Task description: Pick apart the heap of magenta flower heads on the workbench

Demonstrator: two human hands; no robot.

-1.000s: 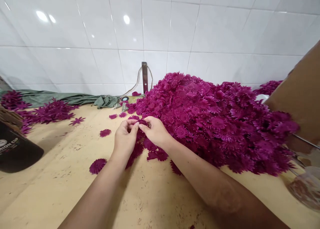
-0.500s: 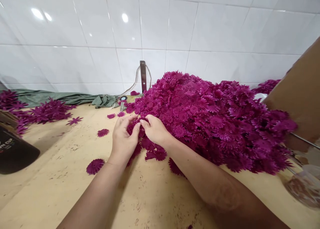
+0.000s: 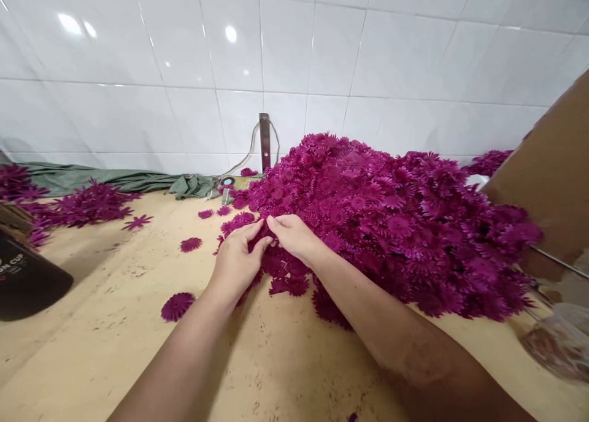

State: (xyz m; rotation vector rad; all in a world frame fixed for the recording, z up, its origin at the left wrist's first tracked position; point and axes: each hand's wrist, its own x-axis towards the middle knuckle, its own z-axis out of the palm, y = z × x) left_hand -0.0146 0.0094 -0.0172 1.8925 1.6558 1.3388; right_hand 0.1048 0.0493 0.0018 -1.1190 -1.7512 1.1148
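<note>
A big heap of magenta fabric flower pieces (image 3: 381,219) covers the right half of a pale wooden table (image 3: 115,342). My left hand (image 3: 237,259) and my right hand (image 3: 292,235) meet at the heap's near left edge. Their fingertips pinch together on a flower piece (image 3: 262,232) there. Both hands have closed fingers, thumbs touching the petals. Loose single flowers (image 3: 178,305) lie on the table left of my left wrist.
A smaller pile of flowers (image 3: 87,204) lies at the far left beside a green cloth (image 3: 115,180) along the white tiled wall. A dark container (image 3: 27,278) sits at the left edge, a cardboard box (image 3: 552,176) and a clear plastic cup (image 3: 559,342) at the right.
My left hand has shifted right and forward into the heap's edge. Both hands now pinch closer together on a flower piece; some petals near them have been pushed around.
</note>
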